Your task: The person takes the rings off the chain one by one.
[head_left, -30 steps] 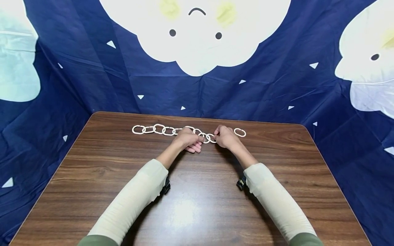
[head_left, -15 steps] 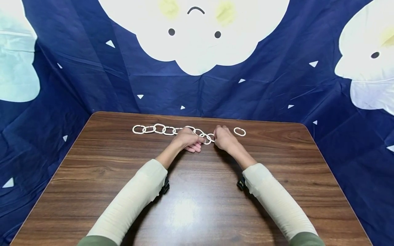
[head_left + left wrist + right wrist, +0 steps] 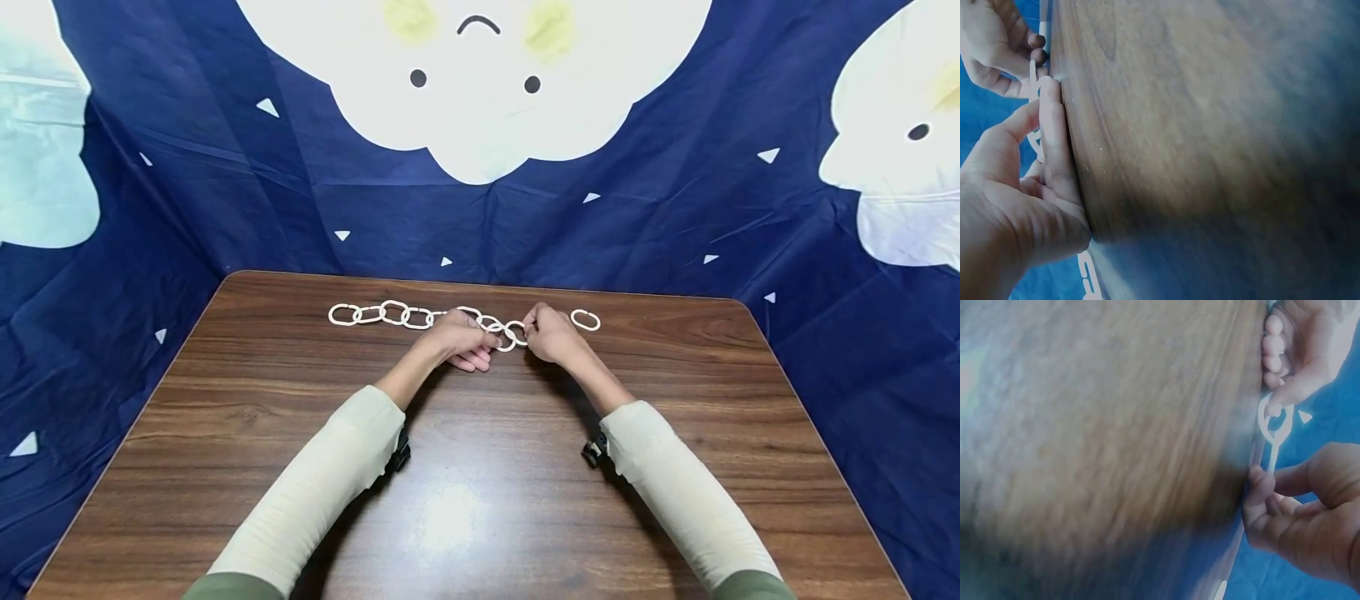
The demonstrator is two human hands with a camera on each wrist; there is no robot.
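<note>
A chain of white plastic links (image 3: 356, 315) runs along the far part of the wooden table. My left hand (image 3: 459, 337) lies over the middle of it and covers part of it. Thumb and fingers there pinch a white link (image 3: 1262, 422) near the chain's right end. With bent fingers, my right hand (image 3: 553, 335) pinches the end link (image 3: 1274, 455), which hooks through the one at the left hand. In the right wrist view this end link stands nearly edge-on. A loose white link (image 3: 576, 324), with a small gap in its top, lies just right of the right hand.
The brown wooden table (image 3: 480, 417) has its far edge close behind the chain. A dark blue cloth (image 3: 225, 183) with white clouds and triangles hangs behind it and at both sides.
The chain has slid slightly to the right, its left end along with it. My right hand has shifted a little to the right with the end link. The left hand stays about where it was.
</note>
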